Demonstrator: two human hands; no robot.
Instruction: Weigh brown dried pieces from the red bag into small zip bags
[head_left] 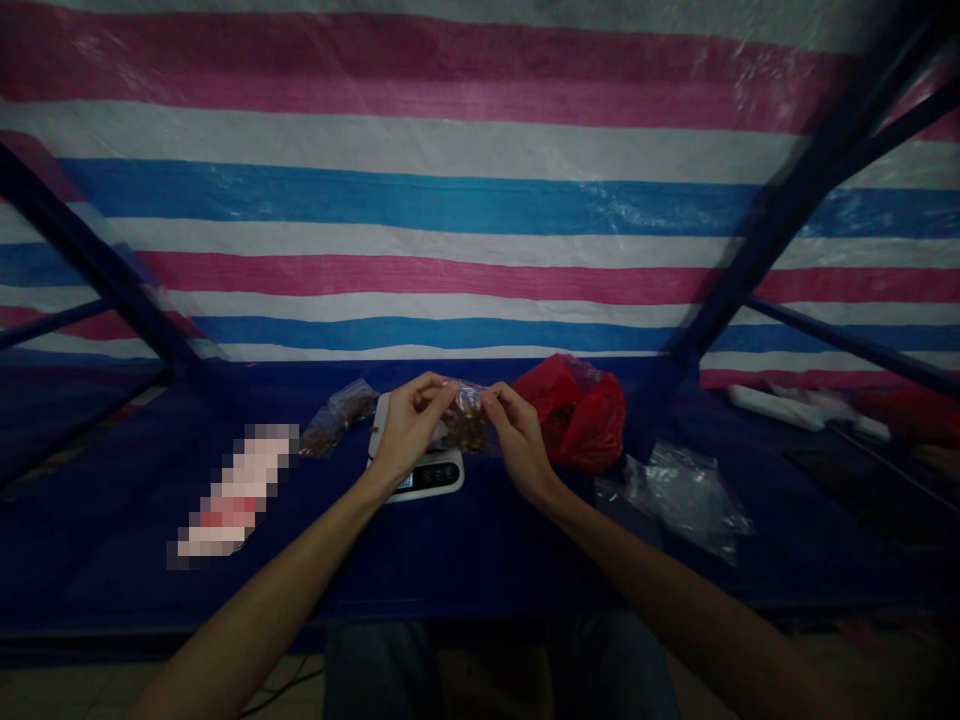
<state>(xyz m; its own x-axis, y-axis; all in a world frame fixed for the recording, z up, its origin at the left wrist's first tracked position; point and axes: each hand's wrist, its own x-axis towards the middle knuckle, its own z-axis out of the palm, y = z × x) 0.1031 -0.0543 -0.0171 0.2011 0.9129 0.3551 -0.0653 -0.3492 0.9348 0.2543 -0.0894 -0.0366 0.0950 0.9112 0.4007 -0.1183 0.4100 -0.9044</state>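
Note:
Between my two hands is a clear plastic bag [466, 425] with brown pieces inside, too blurred to name. My left hand [414, 418] pinches the bag's upper left edge, over the white kitchen scale [439, 488]. On the other side, my right hand [519, 432] pinches its upper right edge. The scale's lit display shows partly beside my left wrist; the bag and hand hide much of its plate. Just right of my right hand, a red plastic bag [600, 425] stands with its mouth open, brown pieces showing inside.
Left of the scale lie filled clear bags [337, 418]. A blurred-out pale object [236, 495] is nearer me. Several flat clear bags [686, 490] lie on the blue table [480, 570] at right. Blue metal posts [757, 230] slant up in front of a striped sheet [450, 210].

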